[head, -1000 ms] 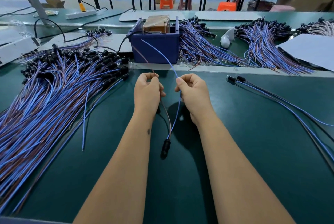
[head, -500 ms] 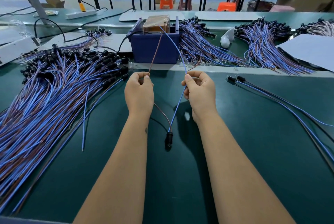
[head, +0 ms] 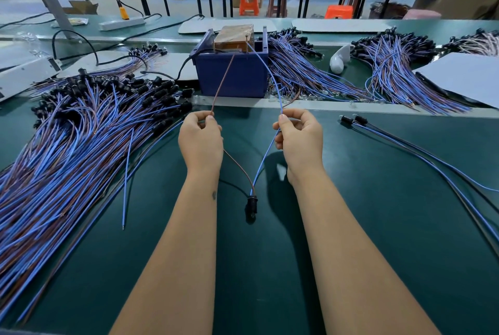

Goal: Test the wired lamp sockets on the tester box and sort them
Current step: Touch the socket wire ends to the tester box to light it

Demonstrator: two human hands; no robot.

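Observation:
My left hand (head: 200, 138) pinches the brown wire (head: 222, 83) and my right hand (head: 300, 137) pinches the blue wire (head: 266, 75) of one lamp socket. Both wires run up to the top of the blue tester box (head: 232, 75), where their ends touch the tape-wrapped block (head: 234, 37). The black socket (head: 251, 206) hangs below and between my wrists, just over the green belt (head: 378, 226). A big heap of wired sockets (head: 75, 132) lies to my left. Two separate sockets (head: 353, 119) with long wires lie to my right.
More socket bundles (head: 305, 75) lie behind and right of the box, with another heap (head: 391, 64) farther right. A white sheet (head: 464, 78) sits at the right edge, a white device (head: 24, 75) at the left. A black cable (head: 186, 64) enters the box.
My hands have moved apart and spread the two wires. The wire ends rose from in front of the box to its top. The socket swung slightly toward the middle.

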